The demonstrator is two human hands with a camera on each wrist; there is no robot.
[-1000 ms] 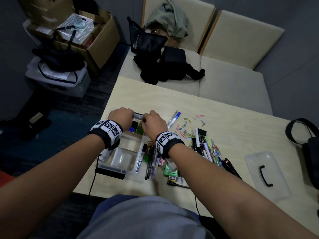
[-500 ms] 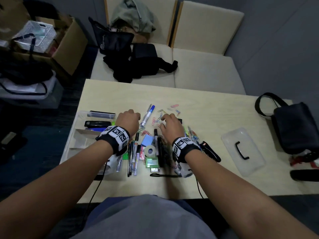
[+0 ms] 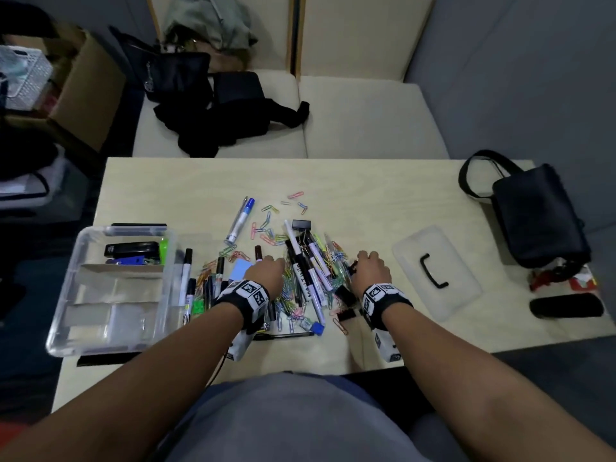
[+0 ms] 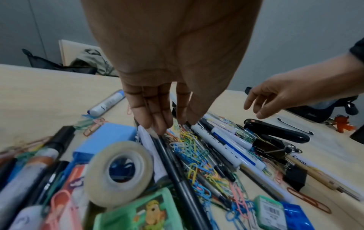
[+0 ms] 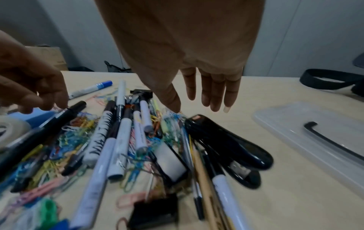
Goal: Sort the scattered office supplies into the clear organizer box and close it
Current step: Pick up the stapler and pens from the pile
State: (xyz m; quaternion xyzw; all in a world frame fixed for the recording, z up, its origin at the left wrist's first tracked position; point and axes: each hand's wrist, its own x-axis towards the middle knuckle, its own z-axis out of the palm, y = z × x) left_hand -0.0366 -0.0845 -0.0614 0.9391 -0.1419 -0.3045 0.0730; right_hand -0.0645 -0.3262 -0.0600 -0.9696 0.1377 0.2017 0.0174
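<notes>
On the tabletop (image 3: 366, 195), a clear organizer box (image 3: 66, 315) sits at the left edge, holding a black stapler (image 3: 131, 250) in its far compartment. Its lid (image 3: 460, 295) lies apart to the right. Between them, both hands hover over piled pens and paper clips (image 4: 189, 147): left hand (image 3: 265, 273) and right hand (image 3: 371, 270) fingers loosely extended, gripping nothing.

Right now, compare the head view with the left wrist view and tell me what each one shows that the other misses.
Only the head view shows the clear organizer box, with a black stapler in its far compartment. Only the left wrist view shows the tape roll and the green cartoon case. Both show the two open hands, left hand and right hand, over the paper clips, and the blue-capped marker.
</notes>
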